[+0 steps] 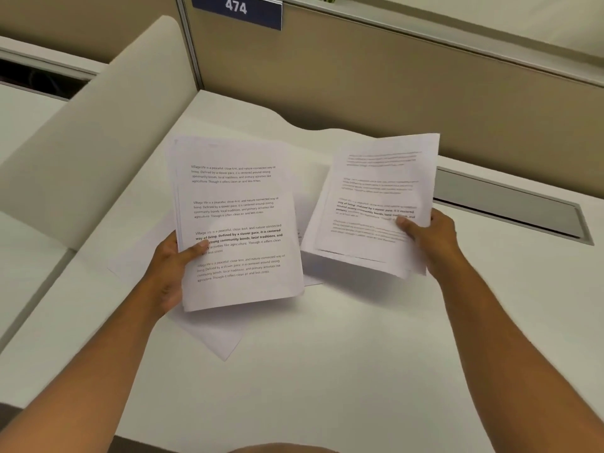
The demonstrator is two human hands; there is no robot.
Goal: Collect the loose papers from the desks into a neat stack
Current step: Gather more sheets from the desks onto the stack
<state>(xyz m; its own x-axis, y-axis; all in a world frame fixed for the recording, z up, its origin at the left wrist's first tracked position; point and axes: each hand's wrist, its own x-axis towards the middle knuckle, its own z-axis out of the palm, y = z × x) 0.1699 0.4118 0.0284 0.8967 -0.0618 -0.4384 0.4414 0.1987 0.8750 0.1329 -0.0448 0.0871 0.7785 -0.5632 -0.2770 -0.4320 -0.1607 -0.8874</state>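
Note:
My left hand [171,266] grips a thick bundle of printed papers [238,220] by its lower left edge, thumb on top, lifted above the white desk [327,371]. My right hand [431,240] holds a second, thinner bundle of printed papers [376,204] by its right edge; it is blurred and tilted. The two bundles hang side by side, a narrow gap between them. More loose sheets lie flat on the desk beneath: a corner of a blank sheet [219,338] pokes out below the left bundle, and another sheet [310,191] shows between the bundles.
A beige partition wall [392,86] runs along the back of the desk, with a blue sign reading 474 [237,9] at its top. A grey cable slot [510,204] is set in the desk at right. A curved divider panel [98,125] stands at left.

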